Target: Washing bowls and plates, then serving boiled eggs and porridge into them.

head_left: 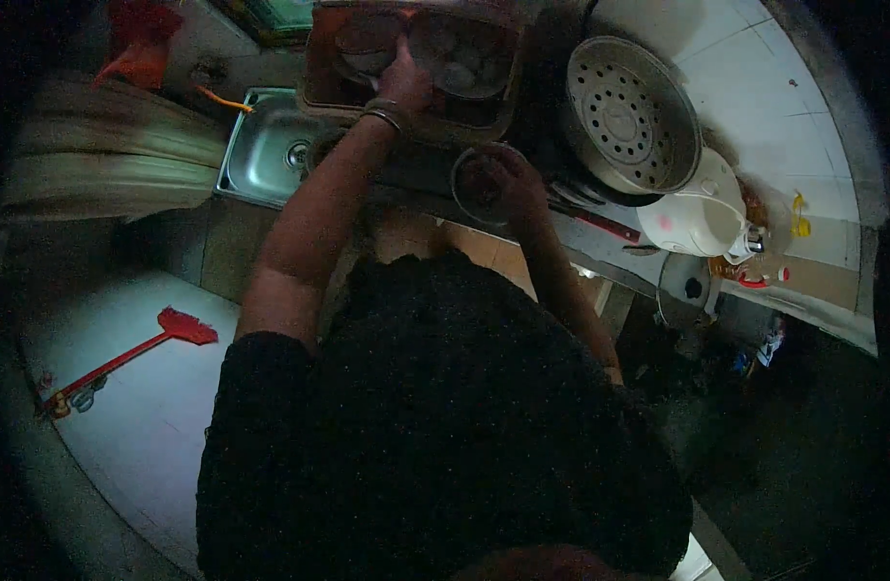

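A brown plastic bin (314, 102) stands at the far edge of the counter with several bowls inside. My left hand (406, 82), with a bangle on its wrist, reaches into it. Its fingers close at the edge of a pale bowl (363, 44); dim light partly hides the grip. More bowls (455, 77) sit to the right of that hand. Nearer to me, my right hand (521, 189) grips a round bowl (461, 189) by its right side, with fingers reaching over the rim. That bowl's inside is dark, and its contents are unclear.
A steel sink (261, 145) lies left of the bin. On the right stand a large perforated steamer pot (624, 121), a white kettle-like appliance (702, 208) and a knife with a red handle (605, 225). A red long-handled tool (125, 358) rests on a white surface at left.
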`<state>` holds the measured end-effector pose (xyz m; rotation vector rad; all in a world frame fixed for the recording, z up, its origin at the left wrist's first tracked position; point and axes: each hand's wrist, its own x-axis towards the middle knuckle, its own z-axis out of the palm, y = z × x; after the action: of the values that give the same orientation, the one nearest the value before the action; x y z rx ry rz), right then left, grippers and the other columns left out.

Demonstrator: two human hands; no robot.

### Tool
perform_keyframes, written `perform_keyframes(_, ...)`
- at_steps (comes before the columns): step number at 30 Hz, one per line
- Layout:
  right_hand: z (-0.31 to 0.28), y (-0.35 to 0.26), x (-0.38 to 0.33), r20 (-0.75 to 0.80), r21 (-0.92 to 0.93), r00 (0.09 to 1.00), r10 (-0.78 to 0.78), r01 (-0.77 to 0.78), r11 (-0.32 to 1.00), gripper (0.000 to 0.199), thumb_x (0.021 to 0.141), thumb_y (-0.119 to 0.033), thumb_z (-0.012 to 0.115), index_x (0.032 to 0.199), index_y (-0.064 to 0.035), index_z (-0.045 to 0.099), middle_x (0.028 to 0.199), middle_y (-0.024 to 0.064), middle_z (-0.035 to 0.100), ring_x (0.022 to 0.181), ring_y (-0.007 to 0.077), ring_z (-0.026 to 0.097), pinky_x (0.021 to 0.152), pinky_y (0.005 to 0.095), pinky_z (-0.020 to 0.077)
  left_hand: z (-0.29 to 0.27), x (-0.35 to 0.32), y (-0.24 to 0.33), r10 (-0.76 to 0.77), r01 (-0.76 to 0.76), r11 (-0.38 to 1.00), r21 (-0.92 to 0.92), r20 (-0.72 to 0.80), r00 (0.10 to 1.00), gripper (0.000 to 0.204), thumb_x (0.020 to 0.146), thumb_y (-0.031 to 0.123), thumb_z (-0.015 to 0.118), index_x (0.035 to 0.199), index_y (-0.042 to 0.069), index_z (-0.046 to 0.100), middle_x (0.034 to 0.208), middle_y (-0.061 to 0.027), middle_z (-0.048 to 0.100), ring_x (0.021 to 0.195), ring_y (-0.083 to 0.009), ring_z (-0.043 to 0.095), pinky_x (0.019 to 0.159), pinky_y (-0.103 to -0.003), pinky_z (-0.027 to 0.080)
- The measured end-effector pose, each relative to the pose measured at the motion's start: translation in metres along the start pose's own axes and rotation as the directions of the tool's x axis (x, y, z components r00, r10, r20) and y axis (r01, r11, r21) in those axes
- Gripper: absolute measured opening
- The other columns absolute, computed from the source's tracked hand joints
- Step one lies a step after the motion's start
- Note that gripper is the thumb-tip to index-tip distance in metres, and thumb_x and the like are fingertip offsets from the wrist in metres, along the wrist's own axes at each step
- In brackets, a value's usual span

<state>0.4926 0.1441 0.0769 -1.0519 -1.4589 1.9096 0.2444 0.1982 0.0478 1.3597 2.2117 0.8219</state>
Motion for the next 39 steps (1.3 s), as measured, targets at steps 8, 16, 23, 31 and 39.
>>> perform_keyframes(8, -0.012, 0.010, 0.007, 0.022, -0.221, 0.996, -0.086, 0.089, 0.971, 0.028, 0.086, -0.018, 0.050, 0.110, -0.0037, 0.056, 0.103, 0.0107, 0.059, 0.092, 0.0187, 0.058, 0.079, 0.0309, 0.0463, 0.033, 0.012, -0.021, 0.076, -0.066, 0.996, 0.066, -0.173, 0.982, 0.062, 0.085, 0.021, 0.054, 0.135, 0.004, 0.022, 0.077, -0.0163, 0.061, 0.068, -0.0327, 0.059, 0.073, -0.043, 0.049)
perform_keyframes(16, -0.022, 0.037, 0.026, 0.089, -0.288, 0.987, -0.130, 0.151, 0.946, 0.028, 0.086, -0.018, 0.050, 0.109, -0.0023, 0.056, 0.100, 0.0108, 0.060, 0.090, 0.0184, 0.060, 0.078, 0.0303, 0.0482, 0.034, 0.026, -0.005, -0.102, -0.015, 0.919, 0.394, 0.272, 0.957, 0.041, 0.092, 0.028, 0.040, 0.120, -0.001, 0.041, 0.078, -0.0140, 0.061, 0.072, -0.0320, 0.059, 0.079, -0.046, 0.044)
perform_keyframes(23, -0.010, 0.030, 0.025, 0.050, -0.295, 0.981, -0.188, 0.194, 0.936, 0.031, 0.087, -0.019, 0.051, 0.111, 0.0007, 0.053, 0.099, 0.0120, 0.060, 0.088, 0.0200, 0.060, 0.081, 0.0330, 0.0463, 0.027, 0.009, 0.013, -0.144, 0.066, 0.948, 0.312, 0.233, 0.962, 0.063, 0.087, 0.023, 0.046, 0.129, -0.011, 0.015, 0.082, -0.0226, 0.061, 0.071, -0.0323, 0.061, 0.068, -0.042, 0.051)
perform_keyframes(31, -0.001, 0.019, 0.027, 0.105, -0.308, 0.965, -0.242, 0.263, 0.914, 0.031, 0.086, -0.018, 0.054, 0.111, 0.0009, 0.053, 0.099, 0.0124, 0.059, 0.091, 0.0205, 0.059, 0.081, 0.0334, 0.0477, 0.032, 0.019, -0.005, 0.052, -0.105, 0.955, 0.277, 0.190, 0.980, 0.070, 0.084, 0.018, 0.049, 0.131, -0.013, 0.008, 0.087, -0.0266, 0.060, 0.078, -0.0329, 0.062, 0.070, -0.043, 0.051)
perform_keyframes(39, 0.003, 0.013, 0.014, 0.046, 0.035, 0.996, 0.074, -0.076, 0.997, 0.031, 0.085, -0.018, 0.055, 0.109, 0.0011, 0.053, 0.100, 0.0113, 0.059, 0.091, 0.0203, 0.059, 0.080, 0.0326, 0.0486, 0.031, 0.029, -0.013, 0.000, -0.054, 0.964, 0.262, 0.201, 0.980, 0.063, 0.083, 0.026, 0.051, 0.130, -0.004, 0.022, 0.081, -0.0220, 0.061, 0.071, -0.0302, 0.061, 0.071, -0.045, 0.050)
